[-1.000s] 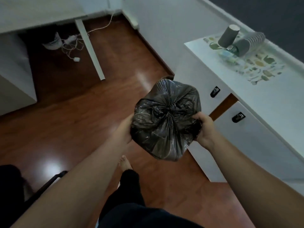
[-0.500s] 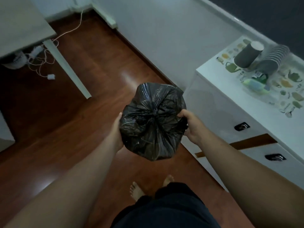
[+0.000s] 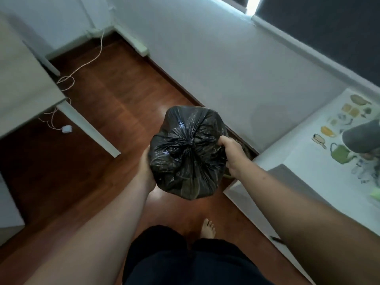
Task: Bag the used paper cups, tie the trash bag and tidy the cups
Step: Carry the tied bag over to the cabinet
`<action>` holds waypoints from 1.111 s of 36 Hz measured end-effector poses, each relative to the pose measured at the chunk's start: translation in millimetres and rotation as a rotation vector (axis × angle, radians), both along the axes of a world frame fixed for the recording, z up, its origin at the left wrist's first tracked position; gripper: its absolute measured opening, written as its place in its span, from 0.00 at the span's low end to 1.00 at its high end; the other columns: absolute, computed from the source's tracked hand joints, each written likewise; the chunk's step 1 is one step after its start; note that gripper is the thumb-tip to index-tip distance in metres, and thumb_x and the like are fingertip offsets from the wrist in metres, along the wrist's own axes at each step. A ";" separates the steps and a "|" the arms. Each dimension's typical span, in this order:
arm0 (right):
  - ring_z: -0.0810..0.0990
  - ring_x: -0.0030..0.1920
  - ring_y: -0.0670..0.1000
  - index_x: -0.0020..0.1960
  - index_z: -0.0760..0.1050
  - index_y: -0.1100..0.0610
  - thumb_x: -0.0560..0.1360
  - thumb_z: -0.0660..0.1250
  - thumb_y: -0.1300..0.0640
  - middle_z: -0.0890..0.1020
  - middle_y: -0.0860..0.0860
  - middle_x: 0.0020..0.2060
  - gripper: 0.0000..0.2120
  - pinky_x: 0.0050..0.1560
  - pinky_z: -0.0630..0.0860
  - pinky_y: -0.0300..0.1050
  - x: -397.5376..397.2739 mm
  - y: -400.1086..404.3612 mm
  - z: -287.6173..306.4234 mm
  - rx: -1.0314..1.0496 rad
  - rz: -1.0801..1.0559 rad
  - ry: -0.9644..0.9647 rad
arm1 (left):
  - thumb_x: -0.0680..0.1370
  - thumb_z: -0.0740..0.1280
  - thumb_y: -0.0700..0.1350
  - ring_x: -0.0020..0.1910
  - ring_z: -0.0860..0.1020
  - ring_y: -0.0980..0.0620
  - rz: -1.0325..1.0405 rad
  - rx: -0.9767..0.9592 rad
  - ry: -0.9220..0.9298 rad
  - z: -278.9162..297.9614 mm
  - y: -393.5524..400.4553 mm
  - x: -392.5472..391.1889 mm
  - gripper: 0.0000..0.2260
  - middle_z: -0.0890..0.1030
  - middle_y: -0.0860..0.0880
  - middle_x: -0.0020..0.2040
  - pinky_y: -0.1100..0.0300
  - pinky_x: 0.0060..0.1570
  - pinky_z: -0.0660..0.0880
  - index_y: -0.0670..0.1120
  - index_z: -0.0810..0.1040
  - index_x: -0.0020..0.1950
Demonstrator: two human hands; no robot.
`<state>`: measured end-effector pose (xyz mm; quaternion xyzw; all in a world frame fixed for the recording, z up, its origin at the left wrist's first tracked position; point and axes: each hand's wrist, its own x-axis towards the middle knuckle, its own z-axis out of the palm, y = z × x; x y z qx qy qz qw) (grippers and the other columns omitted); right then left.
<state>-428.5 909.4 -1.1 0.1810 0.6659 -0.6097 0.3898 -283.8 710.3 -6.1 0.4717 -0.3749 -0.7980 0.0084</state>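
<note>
Black trash bag (image 3: 188, 153), knotted shut at the top, held in mid-air above the wooden floor (image 3: 115, 103), just off the left edge of the white worktop (image 3: 304, 140). Left hand (image 3: 145, 167) cupped against the bag's left side, fingers hidden behind the plastic, so grip impossible to tell. Right hand (image 3: 231, 150) in a curled grip, pinching the plastic on the right side. Grey paper cup (image 3: 362, 138) near the worktop's far right edge. Bare foot (image 3: 208, 228) below, on the floor.

Glossy black trash bag (image 3: 186, 155); reddish-brown wood floor (image 3: 115, 103); grey cup (image 3: 364, 138)
</note>
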 end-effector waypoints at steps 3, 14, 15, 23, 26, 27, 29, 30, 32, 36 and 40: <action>0.80 0.47 0.56 0.64 0.72 0.51 0.58 0.67 0.52 0.78 0.56 0.58 0.33 0.28 0.75 0.39 -18.8 -29.5 14.3 0.011 -0.062 -0.025 | 0.79 0.61 0.58 0.49 0.82 0.44 0.003 0.008 -0.007 -10.0 -23.6 -32.7 0.19 0.85 0.45 0.48 0.51 0.56 0.76 0.45 0.84 0.49; 0.82 0.53 0.61 0.63 0.76 0.57 0.57 0.65 0.53 0.81 0.58 0.57 0.33 0.42 0.79 0.50 -129.5 -117.9 -110.0 0.090 -0.289 -0.097 | 0.79 0.62 0.56 0.42 0.82 0.47 -0.140 0.023 -0.071 -112.1 -133.4 -185.0 0.17 0.85 0.47 0.42 0.55 0.44 0.77 0.45 0.83 0.48; 0.82 0.51 0.62 0.60 0.77 0.58 0.58 0.65 0.53 0.82 0.58 0.53 0.30 0.44 0.77 0.52 -135.9 -125.4 -125.3 0.097 -0.298 -0.107 | 0.79 0.62 0.56 0.42 0.83 0.47 -0.154 0.015 -0.093 -123.3 -140.7 -195.3 0.17 0.85 0.47 0.42 0.55 0.44 0.77 0.45 0.83 0.49; 0.80 0.58 0.60 0.59 0.76 0.50 0.58 0.68 0.43 0.81 0.54 0.59 0.30 0.59 0.77 0.62 -173.4 -155.0 -286.5 0.215 -0.399 -0.176 | 0.81 0.59 0.56 0.44 0.84 0.49 -0.284 -0.042 -0.195 -250.3 -174.2 -256.0 0.18 0.87 0.48 0.45 0.55 0.45 0.77 0.47 0.84 0.51; 0.81 0.53 0.57 0.57 0.79 0.50 0.66 0.61 0.42 0.83 0.52 0.52 0.23 0.56 0.78 0.57 -185.9 -168.2 -335.1 0.294 -0.380 -0.074 | 0.80 0.60 0.59 0.52 0.83 0.47 -0.342 -0.093 -0.260 -313.5 -182.1 -277.9 0.19 0.86 0.47 0.51 0.51 0.54 0.77 0.48 0.84 0.54; 0.80 0.54 0.57 0.58 0.79 0.48 0.67 0.59 0.42 0.82 0.51 0.53 0.23 0.58 0.77 0.58 -190.7 -171.8 -351.3 0.320 -0.357 -0.032 | 0.79 0.60 0.61 0.55 0.82 0.46 -0.352 -0.106 -0.293 -335.8 -185.5 -284.2 0.20 0.86 0.47 0.54 0.48 0.59 0.76 0.49 0.84 0.56; 0.77 0.58 0.56 0.63 0.76 0.46 0.67 0.55 0.39 0.80 0.51 0.58 0.28 0.63 0.73 0.60 -201.3 -176.5 -402.5 0.396 -0.320 0.016 | 0.79 0.60 0.62 0.58 0.80 0.45 -0.379 -0.130 -0.344 -386.1 -189.2 -298.3 0.20 0.85 0.47 0.55 0.45 0.65 0.73 0.50 0.84 0.55; 0.76 0.60 0.57 0.66 0.75 0.48 0.68 0.53 0.40 0.79 0.52 0.60 0.30 0.65 0.71 0.60 -204.1 -179.4 -418.6 0.434 -0.291 0.036 | 0.79 0.60 0.62 0.58 0.80 0.44 -0.386 -0.138 -0.352 -401.1 -190.0 -303.3 0.20 0.85 0.47 0.55 0.44 0.66 0.73 0.50 0.84 0.54; 0.74 0.63 0.57 0.70 0.72 0.50 0.71 0.52 0.43 0.77 0.53 0.63 0.30 0.68 0.68 0.59 -208.3 -184.6 -465.8 0.455 -0.299 0.056 | 0.79 0.60 0.61 0.57 0.81 0.44 -0.385 -0.133 -0.351 -446.7 -190.4 -312.4 0.20 0.85 0.46 0.53 0.45 0.65 0.73 0.48 0.84 0.54; 0.73 0.66 0.59 0.72 0.69 0.51 0.81 0.53 0.51 0.76 0.55 0.66 0.22 0.70 0.67 0.56 -209.5 -185.7 -536.2 0.500 -0.324 0.050 | 0.81 0.59 0.59 0.51 0.82 0.47 -0.428 -0.119 -0.356 -518.5 -185.0 -325.3 0.19 0.87 0.49 0.43 0.51 0.53 0.76 0.48 0.84 0.51; 0.72 0.67 0.60 0.72 0.69 0.57 0.84 0.51 0.54 0.75 0.58 0.67 0.20 0.69 0.67 0.54 -215.9 -175.1 -599.2 0.605 -0.302 0.049 | 0.82 0.56 0.57 0.48 0.82 0.47 -0.472 -0.126 -0.371 -582.7 -172.6 -331.4 0.19 0.87 0.50 0.41 0.54 0.47 0.76 0.47 0.82 0.51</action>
